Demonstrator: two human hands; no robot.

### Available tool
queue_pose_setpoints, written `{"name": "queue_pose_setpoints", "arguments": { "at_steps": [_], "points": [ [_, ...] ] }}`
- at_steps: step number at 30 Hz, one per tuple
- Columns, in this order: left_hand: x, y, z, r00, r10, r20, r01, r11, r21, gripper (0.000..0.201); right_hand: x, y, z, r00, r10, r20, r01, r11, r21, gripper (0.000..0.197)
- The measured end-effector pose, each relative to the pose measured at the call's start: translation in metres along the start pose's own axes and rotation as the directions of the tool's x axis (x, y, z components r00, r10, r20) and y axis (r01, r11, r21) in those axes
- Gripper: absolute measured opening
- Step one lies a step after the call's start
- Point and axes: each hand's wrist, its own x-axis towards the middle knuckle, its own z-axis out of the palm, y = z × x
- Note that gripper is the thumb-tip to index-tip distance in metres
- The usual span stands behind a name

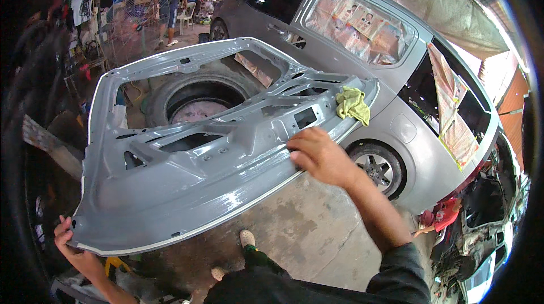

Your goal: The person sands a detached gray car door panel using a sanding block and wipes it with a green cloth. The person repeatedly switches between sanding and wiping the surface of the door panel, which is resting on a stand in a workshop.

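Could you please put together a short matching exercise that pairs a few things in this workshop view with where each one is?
Column one:
1. yellow-green cloth
2. left hand
3. right hand
4. tyre

Column two:
A. gripping the near left corner of the grey panel
B. seen through the panel's large opening
C. lying on the panel's far right end
D. pressed on the panel's near edge, toward its right

Pairs: 1-C, 2-A, 3-D, 4-B. The grey panel is a detached tailgate shell, and a grey van stands behind it.
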Motion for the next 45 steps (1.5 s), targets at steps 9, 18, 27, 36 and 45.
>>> {"name": "queue_pose_setpoints", "arguments": {
  "at_steps": [9,18,27,36,45],
  "points": [
    [0.002,-0.003,-0.015,1.0,-0.015,0.014,0.015,0.999,0.028,0.046,0.033,-0.039,0.018,0.987,-0.133,0.091,0.122,0.985,0.124,0.03],
    [0.016,0.076,-0.017,0.969,-0.011,0.247,-0.07,0.945,0.319,0.056,0.059,-0.142,0.051,0.995,-0.085,0.044,0.081,0.993,0.08,0.024],
    [0.009,0.199,0.019,0.922,0.064,0.381,-0.192,0.931,0.309,0.04,0.086,-0.203,0.086,0.939,-0.217,-0.266,0.299,0.899,0.321,0.031],
    [0.06,0.27,0.112,0.67,-0.178,0.721,0.287,0.957,-0.03,0.033,0.062,-0.186,0.046,0.803,0.078,-0.591,0.31,0.792,0.526,0.051],
    [0.098,0.305,0.223,0.407,-0.246,0.88,0.306,0.944,0.122,0.026,0.005,-0.092,0.039,0.907,0.288,-0.308,0.22,0.3,0.928,0.056]
  ]
}}
